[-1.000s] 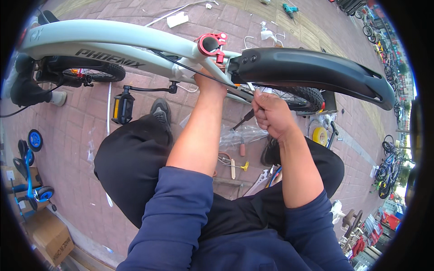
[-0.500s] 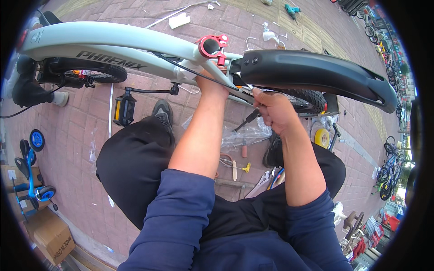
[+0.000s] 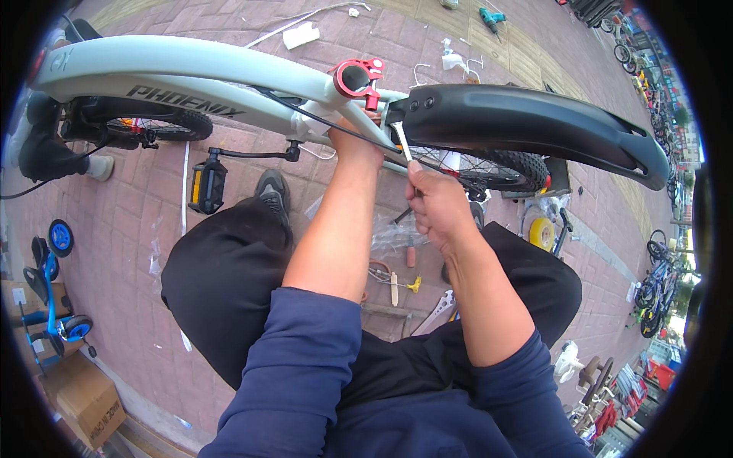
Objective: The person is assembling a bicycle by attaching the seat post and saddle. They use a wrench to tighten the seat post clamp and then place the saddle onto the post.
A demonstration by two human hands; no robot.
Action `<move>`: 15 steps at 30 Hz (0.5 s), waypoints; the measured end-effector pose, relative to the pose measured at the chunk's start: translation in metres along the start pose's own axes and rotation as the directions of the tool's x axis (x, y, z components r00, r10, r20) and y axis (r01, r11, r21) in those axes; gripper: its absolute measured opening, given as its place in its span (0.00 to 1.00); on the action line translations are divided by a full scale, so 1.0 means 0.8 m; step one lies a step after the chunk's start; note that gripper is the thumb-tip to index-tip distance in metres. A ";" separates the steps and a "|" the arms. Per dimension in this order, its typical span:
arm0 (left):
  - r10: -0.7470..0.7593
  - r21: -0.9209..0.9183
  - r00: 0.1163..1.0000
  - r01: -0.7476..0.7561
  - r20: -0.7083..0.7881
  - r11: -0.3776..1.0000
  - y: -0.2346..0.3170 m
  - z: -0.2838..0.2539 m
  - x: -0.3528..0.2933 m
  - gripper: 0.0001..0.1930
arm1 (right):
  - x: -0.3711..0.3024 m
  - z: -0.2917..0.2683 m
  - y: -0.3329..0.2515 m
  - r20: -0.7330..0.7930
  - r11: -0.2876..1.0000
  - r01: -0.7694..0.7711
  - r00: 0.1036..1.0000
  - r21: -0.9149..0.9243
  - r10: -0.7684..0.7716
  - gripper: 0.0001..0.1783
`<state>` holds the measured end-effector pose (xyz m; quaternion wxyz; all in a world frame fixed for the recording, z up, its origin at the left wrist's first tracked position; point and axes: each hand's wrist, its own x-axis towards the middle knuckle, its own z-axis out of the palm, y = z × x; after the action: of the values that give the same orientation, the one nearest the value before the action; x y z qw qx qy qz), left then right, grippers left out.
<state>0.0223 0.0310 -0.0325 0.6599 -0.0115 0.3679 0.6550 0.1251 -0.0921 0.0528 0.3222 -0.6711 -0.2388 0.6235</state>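
A bicycle with a pale grey frame lies across in front of me, a red seat clamp around its open seat tube. Behind the tube, a long black mudguard extends right over the rear wheel. My right hand is closed on the handle of a silver wrench, whose far end reaches the bracket at the mudguard's front. My left hand reaches in behind the frame tubes beside the seat tube. Its fingers are mostly hidden there.
A pedal sticks out near my left knee. Plastic wrap, a yellow tape roll, a yellow-handled tool and a flat metal spanner lie between and beside my legs. A teal drill lies far off. Another person's leg is at left.
My right hand has moved left and slightly down, and the wrench now points up steeply at the mudguard bracket. My left hand stays nearly in place behind the frame.
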 end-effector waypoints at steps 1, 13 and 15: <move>-0.002 -0.009 1.000 0.002 0.015 1.000 0.001 0.002 -0.001 0.05 | -0.003 0.005 0.000 0.015 0.999 -0.028 1.000 0.030 0.028 0.26; 0.021 0.047 0.998 -0.024 0.065 0.999 -0.009 -0.022 0.029 0.05 | -0.006 0.003 0.008 0.160 0.996 0.004 0.987 0.091 -0.018 0.25; 0.032 0.054 0.997 -0.036 0.064 0.998 -0.008 -0.017 0.021 0.05 | 0.012 -0.020 -0.005 0.055 0.988 0.090 0.995 -0.125 -0.083 0.25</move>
<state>0.0192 0.0378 -0.0534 0.6600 0.0335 0.3651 0.6558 0.1420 -0.0848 0.0491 0.2993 -0.6638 -0.3150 0.6088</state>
